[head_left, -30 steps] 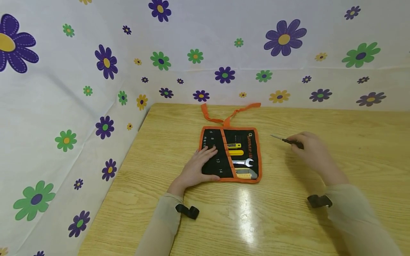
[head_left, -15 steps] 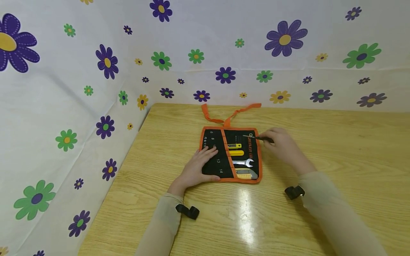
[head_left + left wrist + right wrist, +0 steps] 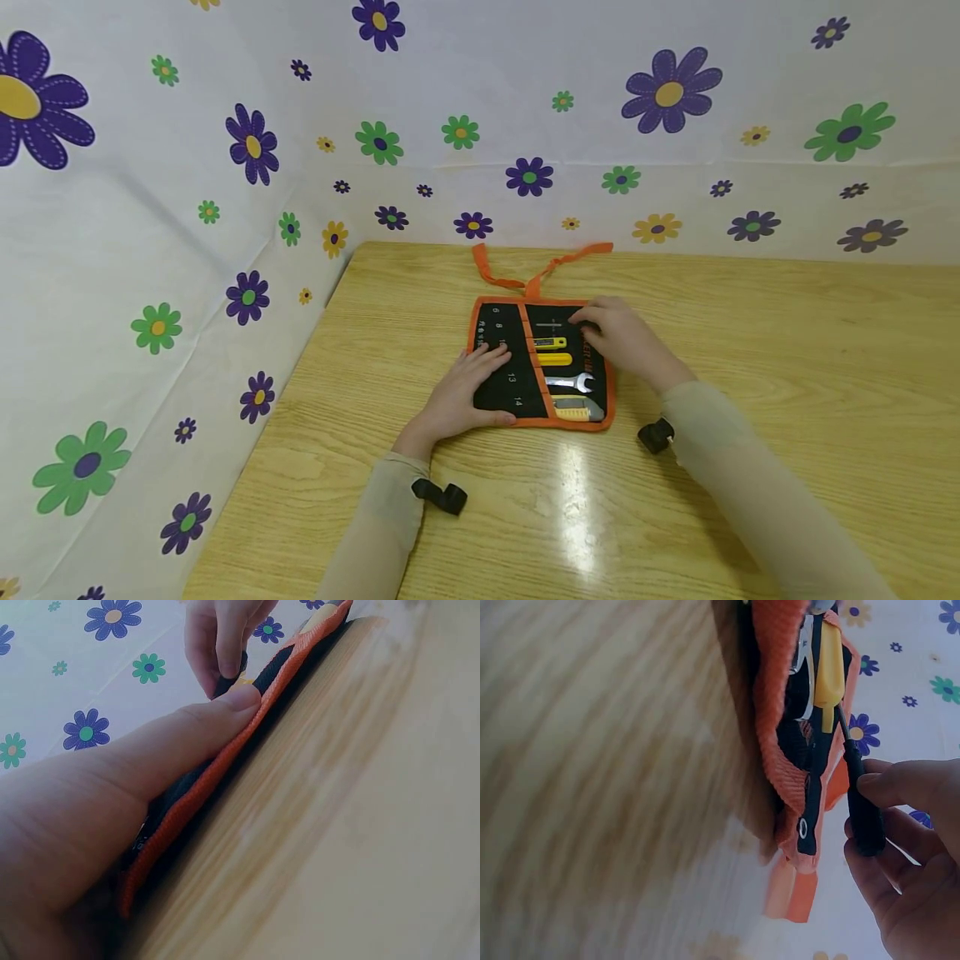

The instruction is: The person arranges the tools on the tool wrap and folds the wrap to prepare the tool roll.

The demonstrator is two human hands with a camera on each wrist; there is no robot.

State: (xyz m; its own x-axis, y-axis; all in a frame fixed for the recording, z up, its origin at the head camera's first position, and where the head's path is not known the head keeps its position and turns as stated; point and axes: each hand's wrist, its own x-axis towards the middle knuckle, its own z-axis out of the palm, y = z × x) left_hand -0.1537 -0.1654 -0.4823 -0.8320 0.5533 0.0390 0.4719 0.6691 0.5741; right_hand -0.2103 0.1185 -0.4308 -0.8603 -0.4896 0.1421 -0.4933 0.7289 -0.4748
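A black tool pouch (image 3: 525, 400) with orange edging lies unrolled on the table. My left hand (image 3: 461, 392) rests flat on its left part, fingers spread, with the thumb (image 3: 232, 705) along the near edge. Over the pouch's upper right, my right hand (image 3: 626, 337) pinches the black handle of a slim screwdriver (image 3: 863, 806) between thumb and fingers. The screwdriver's thin metal shaft (image 3: 551, 325) points left toward the slanted orange pocket edge, above the pocketed tools. In the head view the handle is mostly hidden by the fingers.
Pocketed in the pouch are a slim yellow tool (image 3: 553, 342), a yellow handle (image 3: 555, 359), an open-end wrench (image 3: 576, 382) and a utility knife (image 3: 577, 411). Orange ties (image 3: 532, 287) trail behind. Floral cloth (image 3: 480, 83) hangs at the table's back and left.
My right hand has carried the screwdriver leftward from the bare table at the right to above the pouch. My left hand has stayed in place on the pouch.
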